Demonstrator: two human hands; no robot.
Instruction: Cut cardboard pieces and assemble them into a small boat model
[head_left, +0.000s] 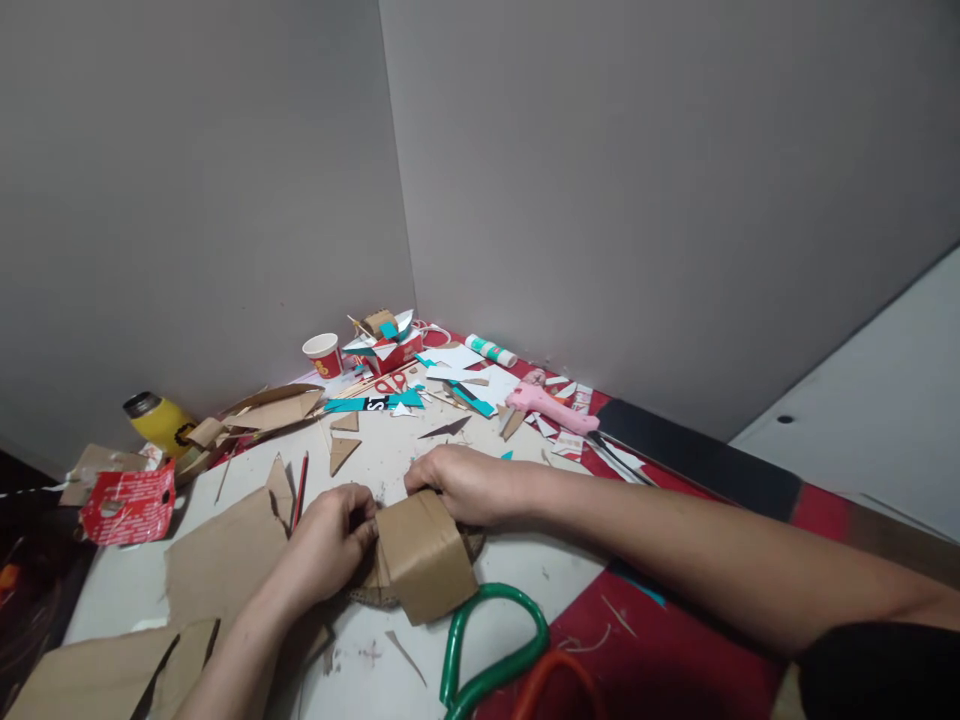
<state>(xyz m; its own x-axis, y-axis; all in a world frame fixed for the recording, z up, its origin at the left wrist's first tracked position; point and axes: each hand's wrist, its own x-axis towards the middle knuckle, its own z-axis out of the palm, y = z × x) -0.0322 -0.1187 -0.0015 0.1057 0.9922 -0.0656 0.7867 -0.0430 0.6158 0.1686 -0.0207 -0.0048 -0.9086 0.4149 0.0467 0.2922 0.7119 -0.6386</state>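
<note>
left arm: reaches up from the lower left edge, forearm bare, wrist bent inward toward the middle of the table
left hand: knuckles up, fingers curled shut, pinching the left edge of the cardboard piece
right arm: comes in from the right edge, long and nearly level, dark sleeve at the elbow
right hand: palm down on the top edge of the cardboard piece, fingers bent closed over it, pressing it
cardboard piece: plain brown, matte, a bent rectangular flap, tilted, between both hands near the table's middle, lying over a rounded brown shape mostly hidden beneath
scissors: glossy green loop handle just below the cardboard piece, apart from both hands
cardboard sheet: flat brown offcut with jagged cuts, under the left forearm
glue gun: pink plastic, lying beyond the right hand
paper cup: red and white, upright by the wall corner
scraps: teal, white and brown triangles scattered across the table's far side
</note>
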